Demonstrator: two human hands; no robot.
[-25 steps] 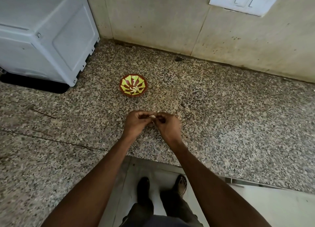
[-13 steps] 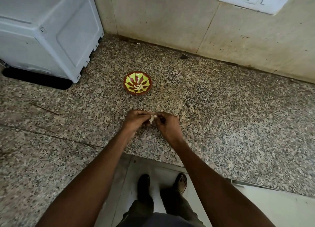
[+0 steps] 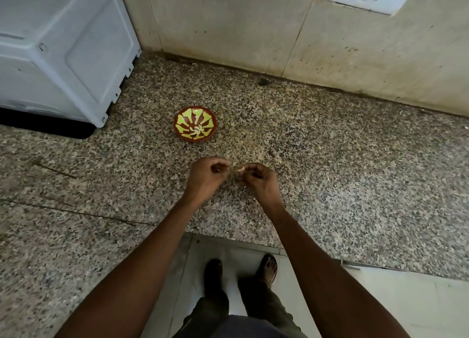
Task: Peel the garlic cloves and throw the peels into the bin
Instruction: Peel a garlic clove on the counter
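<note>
Two bare hands have drawn slightly apart above the speckled granite counter (image 3: 330,165): right hand (image 3: 258,182) pinches a small pale garlic clove (image 3: 240,169), left hand (image 3: 206,176) curls, seemingly pulling peel; bowl (image 3: 195,124) at 11 o'clock

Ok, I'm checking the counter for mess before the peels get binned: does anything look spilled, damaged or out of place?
Nothing spilled. The bowl sits upright on the granite counter. A dark speck lies near the wall; what it is cannot be told. Thin dark lines cross the counter's left part, possibly cracks or seams.
</note>
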